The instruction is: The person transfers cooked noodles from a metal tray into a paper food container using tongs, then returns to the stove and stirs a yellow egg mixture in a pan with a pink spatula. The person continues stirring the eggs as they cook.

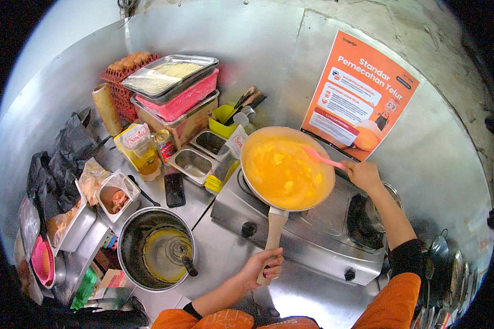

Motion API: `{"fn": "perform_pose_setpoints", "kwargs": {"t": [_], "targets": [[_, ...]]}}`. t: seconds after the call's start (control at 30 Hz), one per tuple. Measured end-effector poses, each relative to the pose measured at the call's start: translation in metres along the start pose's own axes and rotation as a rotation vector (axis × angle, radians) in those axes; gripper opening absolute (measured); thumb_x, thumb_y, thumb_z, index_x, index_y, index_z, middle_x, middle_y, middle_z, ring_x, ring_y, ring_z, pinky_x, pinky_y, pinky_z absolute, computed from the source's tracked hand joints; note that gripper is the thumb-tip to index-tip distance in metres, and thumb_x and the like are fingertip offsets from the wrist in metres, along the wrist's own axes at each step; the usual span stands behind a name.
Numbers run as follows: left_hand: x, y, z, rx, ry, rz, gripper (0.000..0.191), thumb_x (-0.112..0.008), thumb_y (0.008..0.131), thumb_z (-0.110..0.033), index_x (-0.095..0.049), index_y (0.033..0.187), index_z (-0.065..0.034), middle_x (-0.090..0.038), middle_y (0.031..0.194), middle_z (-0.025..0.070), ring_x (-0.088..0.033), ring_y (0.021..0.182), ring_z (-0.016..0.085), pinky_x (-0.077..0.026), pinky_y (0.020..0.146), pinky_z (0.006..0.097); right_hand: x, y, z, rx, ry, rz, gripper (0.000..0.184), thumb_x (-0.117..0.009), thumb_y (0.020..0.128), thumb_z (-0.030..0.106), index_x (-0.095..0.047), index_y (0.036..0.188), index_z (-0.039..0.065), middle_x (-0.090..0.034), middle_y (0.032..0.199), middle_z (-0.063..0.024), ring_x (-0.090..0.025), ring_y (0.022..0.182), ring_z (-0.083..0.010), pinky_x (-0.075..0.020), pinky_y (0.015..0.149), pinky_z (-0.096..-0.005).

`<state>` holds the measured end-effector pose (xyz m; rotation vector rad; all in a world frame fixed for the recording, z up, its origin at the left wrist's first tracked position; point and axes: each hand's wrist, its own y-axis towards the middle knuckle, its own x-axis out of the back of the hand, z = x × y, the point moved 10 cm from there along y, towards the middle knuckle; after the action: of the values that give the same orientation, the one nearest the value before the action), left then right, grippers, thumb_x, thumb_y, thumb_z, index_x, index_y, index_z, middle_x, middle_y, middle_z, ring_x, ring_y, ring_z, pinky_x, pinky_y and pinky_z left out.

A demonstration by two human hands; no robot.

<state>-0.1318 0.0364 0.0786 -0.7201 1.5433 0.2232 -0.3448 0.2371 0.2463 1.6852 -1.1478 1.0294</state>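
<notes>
A light-coloured frying pan [247, 158] is over the left burner of a steel gas stove [313, 228]. Beaten egg [271, 177] covers its base, with paler set curds scattered through the liquid. My left hand [263, 265] grips the end of the pan's beige handle [275, 232]. At the pan's right side, my right hand [363, 174] holds a pink spatula [319, 157], whose blade touches the egg near the far right wall. Left of the stove stands a deep metal pot [127, 242] with a whisk [185, 259] inside and yellow egg residue at the bottom.
Behind the pot are a black phone [175, 189], steel containers [193, 164], an oil pouch [138, 148] and a can [164, 144]. Stacked trays [177, 98] and eggs [129, 61] stand at the back left. A glass lid [389, 201] lies by the right burner; utensils [453, 279] hang at far right.
</notes>
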Motion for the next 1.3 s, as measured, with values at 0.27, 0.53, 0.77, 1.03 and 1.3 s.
{"fn": "perform_pose_setpoints", "kwargs": {"t": [0.27,0.53,0.77,1.03,1.3], "targets": [[0.003,0.002,0.003,0.012,0.000,0.002,0.019,-0.049,0.087,-0.024,-0.041,0.076,-0.0116,-0.031,0.052,-0.0053,-0.026,0.036,0.004,-0.022,0.032,0.0190,-0.030,-0.009,0.032,0.043,0.255,0.235,0.029,-0.041,0.084,0.041,-0.057,0.106,0.031,-0.063,0.082,-0.0113,-0.061,0.073,-0.0313,-0.0488,0.065,-0.0442],[-0.001,0.002,0.001,-0.012,-0.001,-0.014,0.018,-0.047,0.088,-0.022,-0.043,0.075,-0.0107,-0.031,0.051,-0.0054,-0.026,0.036,0.004,-0.023,0.030,0.0186,-0.001,-0.043,0.090,0.208,0.215,0.291,0.029,-0.040,0.084,0.043,-0.058,0.104,0.029,-0.062,0.074,-0.0115,-0.060,0.064,-0.0316,-0.0486,0.058,-0.0445],[-0.004,0.002,-0.001,-0.003,0.018,0.013,0.021,-0.050,0.087,-0.024,-0.039,0.074,-0.0112,-0.031,0.053,-0.0052,-0.027,0.037,0.004,-0.022,0.033,0.0190,0.056,-0.043,0.073,0.221,0.081,0.152,0.028,-0.043,0.083,0.044,-0.062,0.096,0.028,-0.060,0.063,-0.0094,-0.059,0.056,-0.0309,-0.0476,0.053,-0.0429],[-0.008,0.012,-0.009,-0.029,-0.004,0.063,0.019,-0.049,0.087,-0.022,-0.041,0.073,-0.0122,-0.031,0.051,-0.0059,-0.027,0.036,0.003,-0.023,0.029,0.0183,0.032,-0.009,-0.006,-0.072,-0.096,0.003,0.028,-0.044,0.084,0.040,-0.063,0.096,0.024,-0.063,0.070,-0.0096,-0.060,0.061,-0.0306,-0.0486,0.056,-0.0428],[-0.003,0.012,-0.009,-0.033,0.035,0.026,0.018,-0.050,0.087,-0.023,-0.040,0.077,-0.0118,-0.031,0.052,-0.0055,-0.027,0.037,0.004,-0.023,0.033,0.0182,-0.022,-0.014,0.014,0.000,0.224,0.194,0.030,-0.043,0.083,0.042,-0.061,0.101,0.025,-0.063,0.081,-0.0120,-0.061,0.071,-0.0315,-0.0494,0.063,-0.0441]]}}
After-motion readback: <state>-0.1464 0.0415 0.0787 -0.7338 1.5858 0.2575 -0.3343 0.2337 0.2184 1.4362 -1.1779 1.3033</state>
